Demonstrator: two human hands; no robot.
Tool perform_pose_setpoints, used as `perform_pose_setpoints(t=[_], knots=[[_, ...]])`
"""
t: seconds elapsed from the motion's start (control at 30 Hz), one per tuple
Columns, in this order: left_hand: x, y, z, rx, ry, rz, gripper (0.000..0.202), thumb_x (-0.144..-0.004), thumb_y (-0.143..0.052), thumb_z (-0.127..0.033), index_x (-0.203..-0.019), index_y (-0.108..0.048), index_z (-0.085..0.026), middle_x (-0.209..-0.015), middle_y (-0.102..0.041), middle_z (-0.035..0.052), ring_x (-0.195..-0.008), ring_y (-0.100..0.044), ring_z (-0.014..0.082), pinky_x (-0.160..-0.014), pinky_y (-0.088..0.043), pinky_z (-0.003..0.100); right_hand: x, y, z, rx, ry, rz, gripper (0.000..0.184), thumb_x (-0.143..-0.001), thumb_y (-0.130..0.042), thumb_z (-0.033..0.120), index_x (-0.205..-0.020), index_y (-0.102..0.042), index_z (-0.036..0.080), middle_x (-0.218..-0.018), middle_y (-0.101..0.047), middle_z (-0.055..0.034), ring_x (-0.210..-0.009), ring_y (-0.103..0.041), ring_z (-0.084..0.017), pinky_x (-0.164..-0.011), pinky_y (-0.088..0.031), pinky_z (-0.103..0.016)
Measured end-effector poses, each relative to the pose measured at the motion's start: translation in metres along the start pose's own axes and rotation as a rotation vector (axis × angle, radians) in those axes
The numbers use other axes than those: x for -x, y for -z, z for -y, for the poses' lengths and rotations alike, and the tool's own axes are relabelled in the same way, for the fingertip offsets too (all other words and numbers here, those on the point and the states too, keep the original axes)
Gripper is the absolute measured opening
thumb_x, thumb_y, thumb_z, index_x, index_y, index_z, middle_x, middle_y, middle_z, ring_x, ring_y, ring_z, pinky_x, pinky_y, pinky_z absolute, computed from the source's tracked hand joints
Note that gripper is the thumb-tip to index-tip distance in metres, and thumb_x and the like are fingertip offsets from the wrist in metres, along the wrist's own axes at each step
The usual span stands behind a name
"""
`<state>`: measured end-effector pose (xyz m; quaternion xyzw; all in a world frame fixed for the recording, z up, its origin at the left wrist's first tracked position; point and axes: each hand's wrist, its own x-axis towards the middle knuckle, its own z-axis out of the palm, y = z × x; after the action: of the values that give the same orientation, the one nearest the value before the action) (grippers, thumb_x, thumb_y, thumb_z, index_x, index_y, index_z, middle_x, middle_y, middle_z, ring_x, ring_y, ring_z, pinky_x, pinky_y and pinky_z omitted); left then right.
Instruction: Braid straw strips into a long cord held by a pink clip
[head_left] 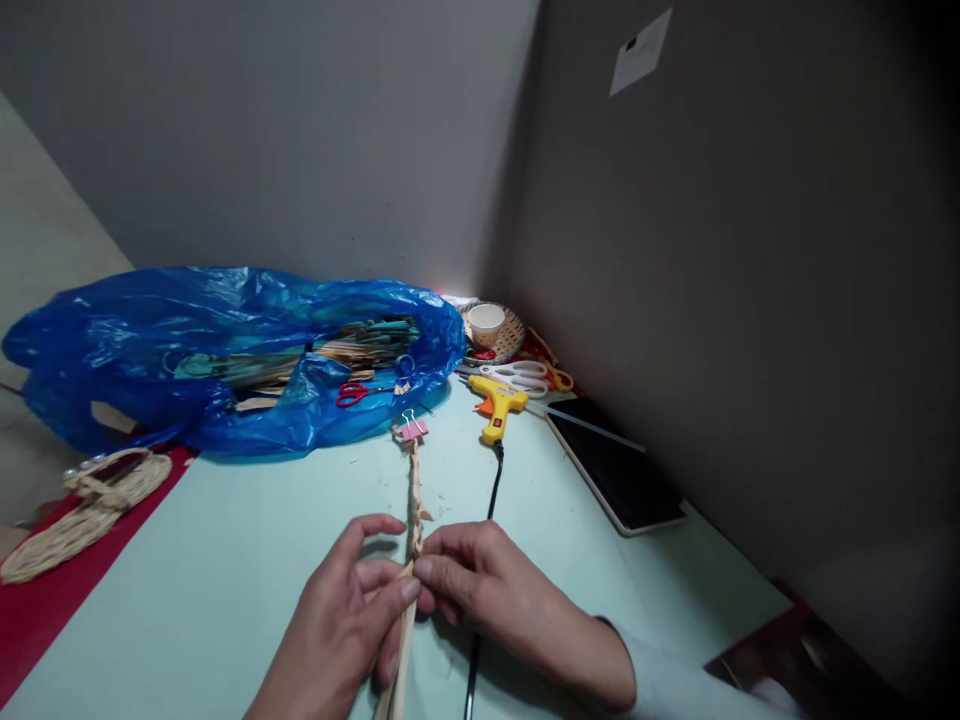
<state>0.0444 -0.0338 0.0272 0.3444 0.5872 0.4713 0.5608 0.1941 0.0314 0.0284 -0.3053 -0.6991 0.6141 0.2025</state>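
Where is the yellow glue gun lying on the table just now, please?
In the head view, the yellow glue gun lies right of centre, just in front of the white scissors, between the pink binder clip and the dark tablet.

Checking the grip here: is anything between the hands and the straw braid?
Nothing visible. The left hand and right hand both pinch the straw braid directly. A black cable runs alongside on its right, passing under the right hand, not between hand and braid.
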Motion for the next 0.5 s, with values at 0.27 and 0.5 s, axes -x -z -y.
perform_pose_setpoints(t=[0.27, 0.5], knots=[[0.009, 0.002, -0.008, -0.501, -0.102, 0.020, 0.040, -0.090, -0.048, -0.044, -0.121, -0.040, -0.021, -0.050, -0.064, -0.0059, -0.056, -0.064, 0.0183, -0.067, -0.047, 0.026, 0.002, -0.008, -0.001, 0.044, -0.006, -0.117, 0.025, -0.090, -0.048, 0.023, -0.071, -0.061, 0.014, -0.059, -0.057, 0.0010, -0.053, -0.046, -0.009, -0.052, -0.033, -0.019], [0.023, 0.006, -0.032, -0.873, -0.233, -0.006, 0.031, -0.093, -0.044, -0.041, -0.071, -0.059, -0.024, -0.062, -0.067, -0.0047, -0.057, -0.060, 0.0129, -0.058, -0.041, 0.020, 0.003, -0.009, 0.000, -0.036, 0.007, -0.110, 0.025, -0.086, -0.050, 0.019, -0.068, -0.066, 0.011, -0.062, -0.065, -0.0023, -0.055, -0.049, -0.009, -0.053, -0.035, -0.019]])
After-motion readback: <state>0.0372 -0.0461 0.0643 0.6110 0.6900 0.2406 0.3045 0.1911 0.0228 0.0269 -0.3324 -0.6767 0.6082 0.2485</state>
